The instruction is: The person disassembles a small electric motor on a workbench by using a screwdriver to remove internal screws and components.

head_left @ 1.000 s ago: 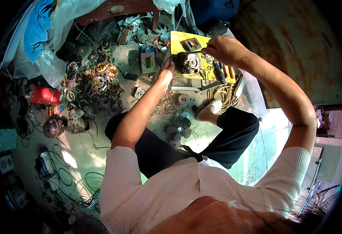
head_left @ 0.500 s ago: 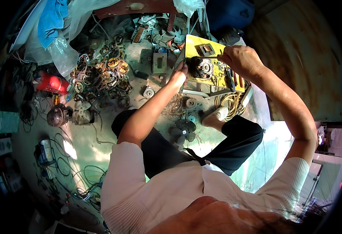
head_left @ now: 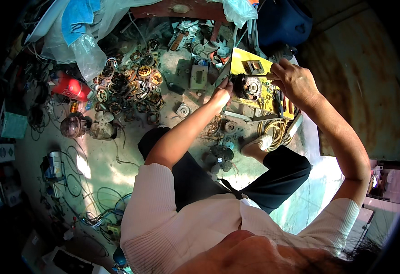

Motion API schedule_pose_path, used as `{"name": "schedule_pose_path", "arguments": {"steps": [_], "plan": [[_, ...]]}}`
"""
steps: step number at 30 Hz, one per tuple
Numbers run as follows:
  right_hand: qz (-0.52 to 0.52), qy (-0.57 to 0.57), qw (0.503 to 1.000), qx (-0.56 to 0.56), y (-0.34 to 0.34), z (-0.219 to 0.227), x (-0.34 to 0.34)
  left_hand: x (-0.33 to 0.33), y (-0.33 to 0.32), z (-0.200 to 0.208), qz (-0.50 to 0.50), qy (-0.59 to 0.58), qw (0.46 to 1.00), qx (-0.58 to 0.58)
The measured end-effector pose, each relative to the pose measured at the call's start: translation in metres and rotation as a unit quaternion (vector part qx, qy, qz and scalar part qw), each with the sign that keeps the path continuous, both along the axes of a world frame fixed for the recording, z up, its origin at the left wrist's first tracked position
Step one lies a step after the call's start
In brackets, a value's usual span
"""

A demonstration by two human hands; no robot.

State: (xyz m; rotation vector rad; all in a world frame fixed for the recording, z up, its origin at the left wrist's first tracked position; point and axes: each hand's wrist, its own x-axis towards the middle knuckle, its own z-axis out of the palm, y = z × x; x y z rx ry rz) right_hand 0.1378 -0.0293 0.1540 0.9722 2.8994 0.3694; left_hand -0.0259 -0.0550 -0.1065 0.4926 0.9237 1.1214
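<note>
On a small yellow table (head_left: 267,68), a dark, grimy electric motor (head_left: 248,87) sits with its pale round hub facing up. My right hand (head_left: 296,83) is closed around a thin tool that looks like a screwdriver (head_left: 264,76), its shaft pointing left across the motor's top edge. My left hand (head_left: 222,95) is at the table's left edge, just beside the motor, with the fingers curled closed. What those fingers grip is hidden. A square metal core (head_left: 255,66) lies behind the motor, and dark-handled pliers (head_left: 280,104) lie to its right.
Left on the floor is a heap of motor windings (head_left: 133,86), near a red container (head_left: 71,87) and a metal fan motor (head_left: 103,125). A black fan blade (head_left: 220,157) lies between my legs. Coiled yellow hose (head_left: 277,132) lies under the table. A blue barrel (head_left: 284,23) stands behind.
The whole view has shifted, so the scene sits further right and lower. My right hand has turned slightly on the tool; my left hand stays beside the motor.
</note>
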Motion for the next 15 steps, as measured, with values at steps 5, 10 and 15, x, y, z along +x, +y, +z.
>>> {"name": "schedule_pose_path", "arguments": {"steps": [5, 10, 15], "plan": [[-0.037, -0.1, 0.994, -0.037, -0.002, 0.01, -0.005, 0.0, -0.002, 0.0, 0.006, 0.006, 1.0, 0.02], [-0.028, -0.024, 0.999, 0.004, -0.001, 0.001, -0.003, -0.001, 0.001, -0.006, -0.007, -0.01, 1.0, 0.02], [-0.036, 0.027, 0.998, -0.042, -0.003, 0.006, -0.003, 0.0, 0.0, -0.001, -0.003, -0.013, 1.0, 0.002]]}}
